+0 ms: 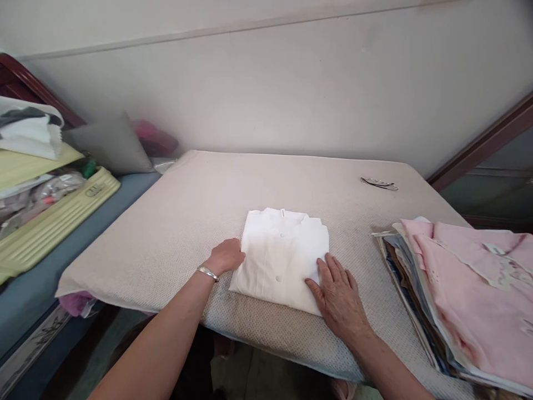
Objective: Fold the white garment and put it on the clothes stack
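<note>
A white buttoned shirt [275, 261], folded into a neat rectangle, lies flat near the front edge of the covered table with its collar toward the wall. At its left edge is my left hand [227, 254], fingers curled and the thumb against the cloth; the fingertips seem to pinch the side of the shirt. My right hand [339, 291] rests flat with spread fingers on the shirt's lower right edge, partly hiding that corner. A bracelet [208, 273] circles my left wrist.
Right of the shirt stands a stack of folded clothes [478, 289], a pink garment on top. Glasses [380, 184] lie at the back right of the pale cover [291, 178]. On the left are a yellow-green container [62, 203] with packed items and a grey cushion [110, 145].
</note>
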Available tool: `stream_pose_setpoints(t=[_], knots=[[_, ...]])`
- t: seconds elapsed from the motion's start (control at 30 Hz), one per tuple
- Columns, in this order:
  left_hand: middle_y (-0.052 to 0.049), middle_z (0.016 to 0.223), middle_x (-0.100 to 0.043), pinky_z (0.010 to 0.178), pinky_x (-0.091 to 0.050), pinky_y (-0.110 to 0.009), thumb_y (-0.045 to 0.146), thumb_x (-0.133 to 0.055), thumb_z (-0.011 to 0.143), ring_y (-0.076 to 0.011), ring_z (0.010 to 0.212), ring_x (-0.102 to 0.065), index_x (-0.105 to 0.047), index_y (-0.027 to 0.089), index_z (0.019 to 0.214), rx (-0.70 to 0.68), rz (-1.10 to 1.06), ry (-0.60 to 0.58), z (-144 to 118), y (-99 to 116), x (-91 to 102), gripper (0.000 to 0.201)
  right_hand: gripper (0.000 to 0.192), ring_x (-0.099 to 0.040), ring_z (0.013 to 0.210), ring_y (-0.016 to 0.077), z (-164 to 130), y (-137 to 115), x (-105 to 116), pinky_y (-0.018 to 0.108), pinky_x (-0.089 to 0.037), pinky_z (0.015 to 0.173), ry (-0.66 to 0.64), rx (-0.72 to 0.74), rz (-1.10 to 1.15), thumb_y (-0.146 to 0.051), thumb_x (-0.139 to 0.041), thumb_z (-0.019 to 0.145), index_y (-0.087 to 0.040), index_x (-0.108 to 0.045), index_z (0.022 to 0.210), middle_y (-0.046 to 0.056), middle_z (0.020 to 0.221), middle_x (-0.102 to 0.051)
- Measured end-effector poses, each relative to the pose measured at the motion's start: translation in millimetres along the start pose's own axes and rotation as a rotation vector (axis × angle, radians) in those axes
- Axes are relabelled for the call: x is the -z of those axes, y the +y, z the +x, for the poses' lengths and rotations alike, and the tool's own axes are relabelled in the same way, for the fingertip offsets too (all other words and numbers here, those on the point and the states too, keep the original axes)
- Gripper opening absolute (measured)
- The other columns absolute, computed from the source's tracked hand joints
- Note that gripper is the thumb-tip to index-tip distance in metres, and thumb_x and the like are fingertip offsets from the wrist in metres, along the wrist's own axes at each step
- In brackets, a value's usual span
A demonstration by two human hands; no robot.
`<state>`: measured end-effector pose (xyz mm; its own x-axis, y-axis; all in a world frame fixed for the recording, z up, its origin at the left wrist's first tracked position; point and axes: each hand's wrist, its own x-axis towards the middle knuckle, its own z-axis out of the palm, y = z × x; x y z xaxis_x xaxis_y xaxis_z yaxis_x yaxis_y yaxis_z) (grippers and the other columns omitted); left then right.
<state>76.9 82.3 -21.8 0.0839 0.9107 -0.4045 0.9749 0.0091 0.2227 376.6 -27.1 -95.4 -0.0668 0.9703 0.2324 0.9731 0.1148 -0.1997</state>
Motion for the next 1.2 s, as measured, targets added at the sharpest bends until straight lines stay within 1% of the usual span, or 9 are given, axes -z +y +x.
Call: stream_pose_setpoints(t=[0.1,0.17,0.23,0.3,0.37,0.43,0.5,0.77,1.2], knots=[[-0.018,0.106,-0.072,0.077,-0.051,-0.044,0.029,-0.045,0.088,-0.0331,0.099,-0.069,-0.065,0.017,0.097,0.018,0.035,0.093,-7,9,-0.8,0.025,0.06,-0.034,0.146,0.0363,1,0,1,0.059,-0.031,0.115,0.016,0.001,-0.004,-0.053,-0.033,0.101,-0.011,-0.051,0.14,0.022,0.156,-0.041],[-0.02,0.115,-0.068,0.085,-0.051,-0.047,0.03,-0.032,0.096,-0.0338,0.107,-0.066,-0.061,0.015,0.111,0.004,0.06,0.255,-12,20,-5.9,0.036,0.06,-0.03,0.148,0.0352,3,-3,4,0.058,-0.029,0.116,0.041,0.002,0.003,-0.052,-0.033,0.101,-0.011,-0.049,0.142,0.022,0.159,-0.037],[-0.022,0.134,-0.06,0.097,-0.049,-0.048,0.034,-0.024,0.1,-0.0328,0.125,-0.058,-0.053,0.013,0.127,-0.134,0.081,0.433,-15,32,-16.9,0.045,0.063,-0.025,0.151,0.0331,4,-6,7,0.057,-0.026,0.119,0.04,0.03,0.012,-0.053,-0.034,0.101,-0.012,-0.043,0.148,0.02,0.162,-0.032],[-0.021,0.155,-0.042,0.113,-0.04,-0.049,0.04,-0.023,0.102,-0.0314,0.146,-0.038,-0.043,0.013,0.142,-0.345,0.101,0.502,-15,42,-32.9,0.053,0.067,-0.019,0.153,0.0319,5,-10,9,0.056,-0.023,0.12,-0.009,0.083,0.016,-0.055,-0.036,0.1,-0.013,-0.037,0.153,0.017,0.165,-0.027],[-0.019,0.166,-0.025,0.122,-0.028,-0.053,0.048,-0.023,0.102,-0.032,0.155,-0.02,-0.032,0.012,0.151,-0.457,0.12,0.435,-13,46,-50.1,0.062,0.07,-0.015,0.154,0.0317,6,-11,9,0.057,-0.021,0.121,-0.088,0.128,0.016,-0.059,-0.037,0.099,-0.017,-0.034,0.155,0.014,0.166,-0.024],[-0.02,0.167,-0.02,0.123,-0.023,-0.058,0.055,-0.022,0.1,-0.034,0.156,-0.014,-0.026,0.011,0.155,-0.443,0.141,0.35,-10,45,-63.5,0.07,0.071,-0.014,0.155,0.0312,6,-11,8,0.058,-0.021,0.121,-0.149,0.139,0.019,-0.062,-0.036,0.098,-0.02,-0.033,0.156,0.011,0.167,-0.022],[-0.022,0.167,-0.018,0.123,-0.022,-0.06,0.06,-0.021,0.099,-0.0352,0.156,-0.012,-0.023,0.011,0.156,-0.405,0.159,0.304,-8,42,-69.7,0.075,0.071,-0.012,0.155,0.0301,6,-9,7,0.058,-0.02,0.122,-0.181,0.134,0.026,-0.063,-0.034,0.098,-0.023,-0.031,0.157,0.009,0.168,-0.02],[-0.025,0.167,-0.015,0.122,-0.02,-0.061,0.064,-0.02,0.097,-0.0369,0.156,-0.01,-0.026,0.01,0.156,-0.366,0.175,0.245,-11,45,-58.9,0.08,0.072,-0.01,0.156,0.0292,8,-9,11,0.058,-0.018,0.123,-0.233,0.111,0.032,-0.065,-0.033,0.098,-0.025,-0.029,0.158,0.007,0.169,-0.015],[-0.026,0.167,-0.014,0.122,-0.02,-0.061,0.066,-0.019,0.096,-0.038,0.156,-0.009,-0.025,0.01,0.156,-0.356,0.178,0.209,-12,48,-55.5,0.082,0.073,-0.01,0.156,0.029,7,-8,5,0.057,-0.02,0.122,-0.195,0.12,0.021,-0.065,-0.033,0.098,-0.025,-0.028,0.158,0.008,0.168,-0.018]])
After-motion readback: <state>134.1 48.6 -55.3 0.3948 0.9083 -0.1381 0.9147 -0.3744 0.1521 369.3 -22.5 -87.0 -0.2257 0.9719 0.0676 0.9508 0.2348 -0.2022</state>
